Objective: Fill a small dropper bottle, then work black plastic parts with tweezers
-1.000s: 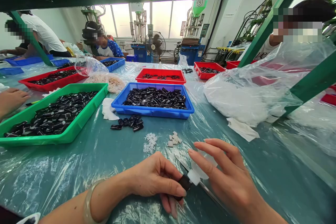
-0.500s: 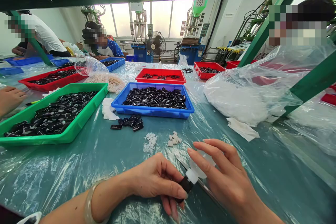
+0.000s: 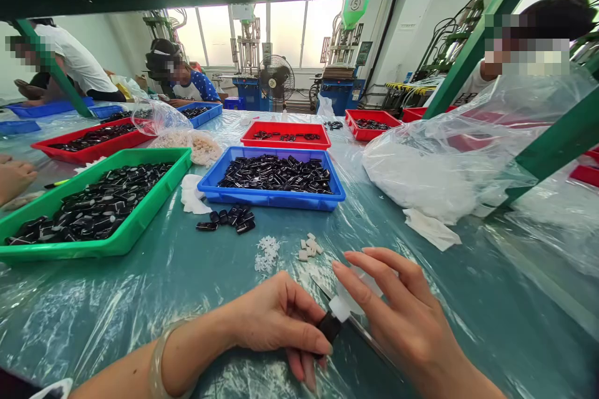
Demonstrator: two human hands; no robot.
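My left hand [image 3: 281,318] is closed, its thumb and fingers pinching a small black plastic part [image 3: 330,328]. At the upper end of that part sits a small white piece [image 3: 339,309]. Just to the right hovers my right hand [image 3: 412,318], fingers stretched and slightly apart, its thumb hidden. A translucent whitish item [image 3: 358,290] shows partly behind its fingers; I cannot tell whether they touch it. Slim metal tweezers [image 3: 374,344] run diagonally under the white piece, between the two hands.
Ahead lie white blocks [image 3: 309,247], clear bits [image 3: 267,254] and loose black parts [image 3: 234,217]. Blue [image 3: 276,198], green [image 3: 126,240] and red trays [image 3: 285,143] hold black parts. A plastic bag [image 3: 421,174] bulges at right beside a green post [image 3: 556,143]. Co-workers sit around.
Hardly anything differs: the view shifts very slightly. At the far left, another person's hand has drawn a little toward the edge.
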